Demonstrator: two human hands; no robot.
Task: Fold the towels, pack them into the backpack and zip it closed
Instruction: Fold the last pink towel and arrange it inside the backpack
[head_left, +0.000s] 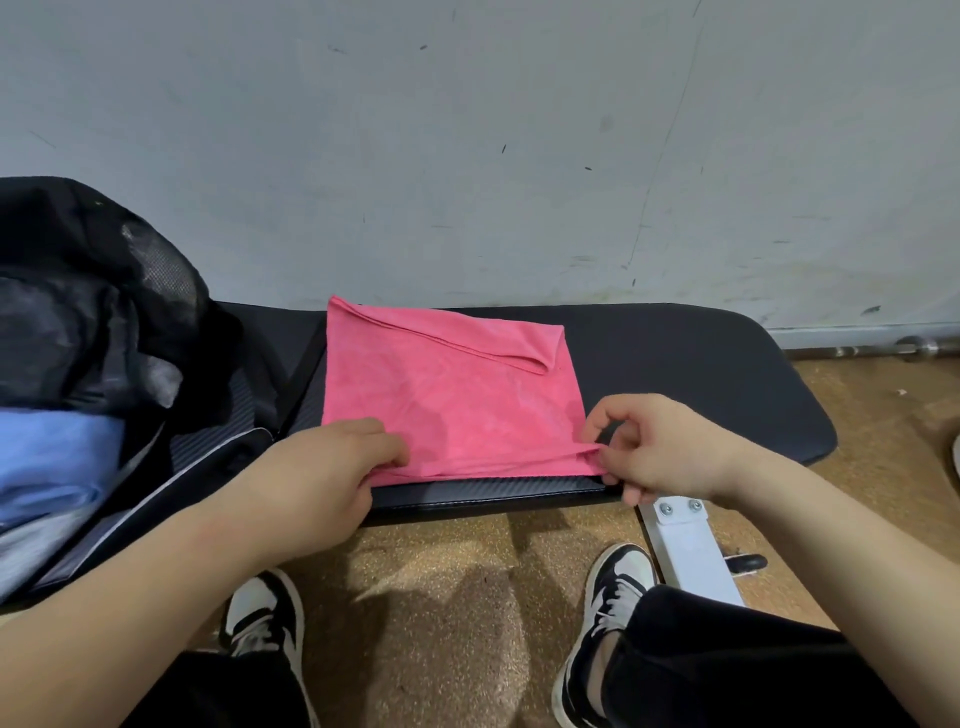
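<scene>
Head view, looking down at a black padded worktop (701, 374) set against a pale, scuffed wall (467, 156). Pink towel (447, 395) spread as a rough rectangle on the middle of the worktop, with a loose flap turned over along its far edge. Left grip (332, 478) grasping the towel's near left corner, fingers curled onto the cloth and raising the edge a little. Right grip (654, 447) pinching the near right corner between thumb and fingertips, right at the worktop's front edge, the near hem drawn into a ridge between the two corners. Black backpack (104, 312) at the left end of the worktop, unzipped and gaping, mesh lining showing. Inside it a folded blue towel (57, 467), with a grey cloth (31, 545) just beneath. Below the worktop, a white metal leg (685, 551) with two bolts, a speckled brown floor (441, 571), and two black-and-white sneakers (265, 618) under dark trouser legs. Metal bar (883, 351) on the floor by the wall at far right.
</scene>
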